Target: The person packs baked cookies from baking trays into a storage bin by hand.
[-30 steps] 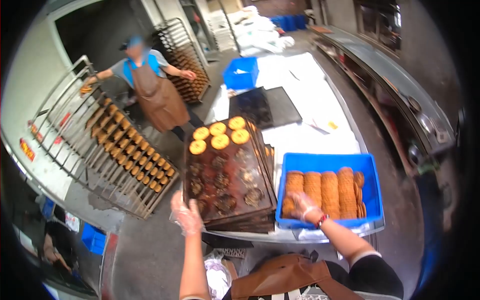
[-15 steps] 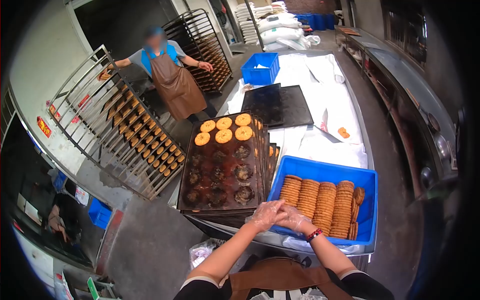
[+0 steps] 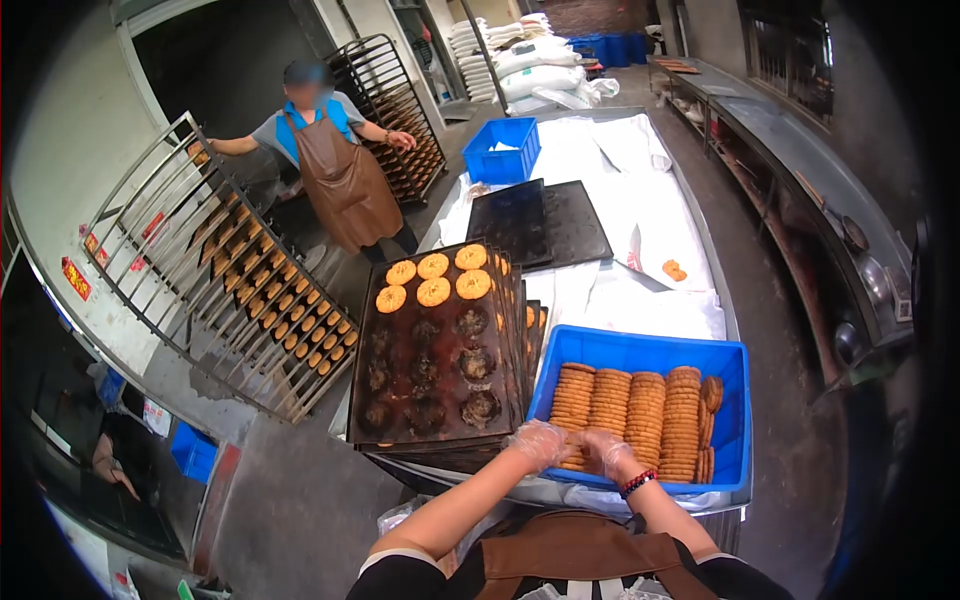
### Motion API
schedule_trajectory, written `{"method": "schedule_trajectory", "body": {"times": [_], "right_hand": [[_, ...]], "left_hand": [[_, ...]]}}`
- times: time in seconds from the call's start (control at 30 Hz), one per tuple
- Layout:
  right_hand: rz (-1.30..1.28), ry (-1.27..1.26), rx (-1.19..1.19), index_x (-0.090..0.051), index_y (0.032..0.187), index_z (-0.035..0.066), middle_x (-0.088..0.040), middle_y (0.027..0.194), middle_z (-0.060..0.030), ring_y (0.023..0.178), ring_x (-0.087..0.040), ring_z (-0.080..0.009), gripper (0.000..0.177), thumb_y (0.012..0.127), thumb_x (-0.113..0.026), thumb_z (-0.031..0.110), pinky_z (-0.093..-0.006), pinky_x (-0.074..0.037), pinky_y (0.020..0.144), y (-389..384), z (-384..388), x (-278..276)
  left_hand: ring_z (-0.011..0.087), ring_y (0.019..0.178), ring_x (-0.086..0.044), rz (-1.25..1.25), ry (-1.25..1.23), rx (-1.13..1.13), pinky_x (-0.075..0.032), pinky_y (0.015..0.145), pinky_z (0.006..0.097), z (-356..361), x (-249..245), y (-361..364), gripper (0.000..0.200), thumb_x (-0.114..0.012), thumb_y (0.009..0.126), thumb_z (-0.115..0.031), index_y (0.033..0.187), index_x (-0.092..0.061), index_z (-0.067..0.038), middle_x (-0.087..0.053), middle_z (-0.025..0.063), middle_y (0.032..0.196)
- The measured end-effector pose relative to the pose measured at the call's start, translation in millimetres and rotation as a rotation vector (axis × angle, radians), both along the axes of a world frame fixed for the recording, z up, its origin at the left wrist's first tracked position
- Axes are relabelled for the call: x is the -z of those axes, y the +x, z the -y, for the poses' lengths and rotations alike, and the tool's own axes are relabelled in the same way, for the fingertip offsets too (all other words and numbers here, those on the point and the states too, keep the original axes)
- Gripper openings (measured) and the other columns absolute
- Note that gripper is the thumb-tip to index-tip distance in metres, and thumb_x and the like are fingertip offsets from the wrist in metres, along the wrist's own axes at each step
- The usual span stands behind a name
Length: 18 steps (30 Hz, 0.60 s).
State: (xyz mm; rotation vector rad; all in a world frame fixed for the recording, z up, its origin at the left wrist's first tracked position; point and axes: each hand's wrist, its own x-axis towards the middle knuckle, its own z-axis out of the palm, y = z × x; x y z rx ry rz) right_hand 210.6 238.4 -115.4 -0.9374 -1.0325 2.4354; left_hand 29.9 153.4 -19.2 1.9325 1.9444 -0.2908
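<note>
Clear plastic gloves cover both of my hands at the near left corner of the blue crate (image 3: 738,420). Inside, round brown cookies (image 3: 645,405) stand on edge in several packed rows. My left hand (image 3: 540,443) is closed against the left side of a few cookies (image 3: 574,458) at the near end of the leftmost row. From the other side my right hand (image 3: 605,452), with a beaded bracelet at its wrist, closes on the same cookies. The fingertips are partly hidden. Left of the crate, a dark baking tray (image 3: 425,340) tops a stack and bears several cookies (image 3: 433,291) at its far end.
Two dark trays (image 3: 580,225) and a smaller blue crate (image 3: 502,150) lie farther along the white-covered table (image 3: 640,285). A broken cookie piece (image 3: 675,270) is on the cover. At left, a person in an apron (image 3: 345,185) touches a metal rack (image 3: 225,280) of filled trays.
My hands were together at the crate's near left edge; they have parted and now sit around the leftmost row's near end. The view has shifted slightly. The other person's head has turned.
</note>
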Motion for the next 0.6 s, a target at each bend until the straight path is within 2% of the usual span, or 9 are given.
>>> {"method": "schedule_trajectory", "body": {"times": [0.07, 0.1, 0.23, 0.33, 0.37, 0.43, 0.47, 0.57, 0.6], "right_hand": [[0.196, -0.101, -0.193, -0.072, 0.123, 0.012, -0.067, 0.092, -0.0042, 0.080, -0.061, -0.0194, 0.037, 0.098, -0.074, 0.039, -0.0366, -0.049, 0.070, -11.9, 3.8, -19.9], [0.377, 0.067, -0.286, -0.074, 0.121, 0.013, -0.061, 0.085, -0.0024, 0.074, -0.053, -0.0180, 0.046, 0.101, -0.070, 0.054, -0.0366, -0.042, 0.065, -12.9, -3.9, -2.3], [0.443, 0.356, -0.376, -0.074, 0.121, 0.009, -0.053, 0.079, -0.0024, 0.071, -0.045, -0.0161, 0.058, 0.104, -0.059, 0.062, -0.0372, -0.038, 0.063, -21.8, 4.4, -18.6], [0.341, 0.985, -0.348, -0.072, 0.124, -0.001, -0.076, 0.108, -0.0218, 0.101, -0.071, -0.0358, 0.072, 0.111, -0.042, 0.062, -0.0466, -0.053, 0.090, -21.9, 10.8, -8.8], [0.435, 0.913, -0.252, -0.074, 0.123, -0.001, -0.075, 0.126, -0.0269, 0.122, -0.068, -0.0452, 0.069, 0.112, -0.042, 0.060, -0.0492, -0.050, 0.106, -21.2, 19.8, -19.2], [0.570, 0.914, -0.365, -0.075, 0.124, 0.001, -0.075, 0.126, -0.0269, 0.121, -0.068, -0.0450, 0.067, 0.112, -0.044, 0.059, -0.0489, -0.051, 0.105, -29.0, 18.9, -56.0], [0.706, 0.900, -0.484, -0.076, 0.125, 0.003, -0.075, 0.126, -0.0269, 0.120, -0.068, -0.0449, 0.065, 0.112, -0.045, 0.058, -0.0485, -0.051, 0.104, -32.2, 19.1, -65.0], [0.671, 0.890, -0.459, -0.077, 0.127, 0.003, -0.076, 0.126, -0.0257, 0.121, -0.070, -0.0433, 0.061, 0.109, -0.053, 0.056, -0.0487, -0.053, 0.104, -35.9, 33.5, -84.1], [0.617, 0.889, -0.409, -0.077, 0.128, 0.003, -0.076, 0.126, -0.0255, 0.121, -0.070, -0.0437, 0.060, 0.108, -0.055, 0.055, -0.0490, -0.054, 0.103, -42.9, 36.3, -96.6]], "left_hand": [[0.0432, 0.107, -0.075, 0.104, -0.005, -0.020, -0.057, 0.097, 0.0543, 3.4, -15.9, 2.5, 0.048, -0.061, 0.106, -0.052, 0.123, -0.075, -0.010, -0.080, 0.0217, 0.109], [0.0438, 0.106, -0.075, 0.074, -0.027, -0.006, -0.057, 0.097, 0.0545, 1.3, -5.6, -3.9, 0.046, -0.064, 0.105, -0.051, 0.126, -0.075, -0.011, -0.080, 0.0227, 0.109], [0.0445, 0.107, -0.075, 0.077, -0.045, 0.127, -0.058, 0.097, 0.0546, 2.3, -22.7, -22.7, 0.043, -0.066, 0.105, -0.048, 0.132, -0.073, -0.015, -0.079, 0.0223, 0.108], [0.0435, 0.112, -0.074, 0.205, -0.007, 0.160, -0.057, 0.098, 0.0544, 12.1, -62.8, -47.1, 0.043, -0.066, 0.105, -0.047, 0.131, -0.075, -0.014, -0.079, 0.0212, 0.115], [0.0411, 0.116, -0.073, 0.251, -0.057, 0.108, -0.058, 0.100, 0.0524, 11.8, -81.3, -59.4, 0.042, -0.064, 0.107, -0.049, 0.132, -0.076, -0.018, -0.078, 0.0198, 0.124], [0.0381, 0.120, -0.073, 0.402, 0.119, 0.068, -0.058, 0.103, 0.0495, 11.1, -82.6, -108.7, 0.042, -0.063, 0.108, -0.050, 0.136, -0.076, -0.020, -0.077, 0.0189, 0.130], [0.0352, 0.119, -0.074, 0.383, 0.171, -0.072, -0.059, 0.105, 0.0470, 14.5, -126.8, -131.0, 0.044, -0.062, 0.109, -0.052, 0.135, -0.076, -0.019, -0.078, 0.0162, 0.128], [0.0251, 0.113, -0.076, 0.649, 0.831, -0.572, -0.060, 0.101, 0.0424, 19.0, -135.1, -240.3, 0.042, -0.068, 0.109, -0.040, 0.129, -0.077, -0.004, -0.079, 0.0158, 0.126], [0.0328, 0.119, -0.075, 0.533, 0.880, -0.740, -0.058, 0.105, 0.0464, 20.5, -164.8, -271.8, 0.048, -0.066, 0.109, -0.042, 0.132, -0.074, -0.001, -0.077, 0.0211, 0.131]]}}
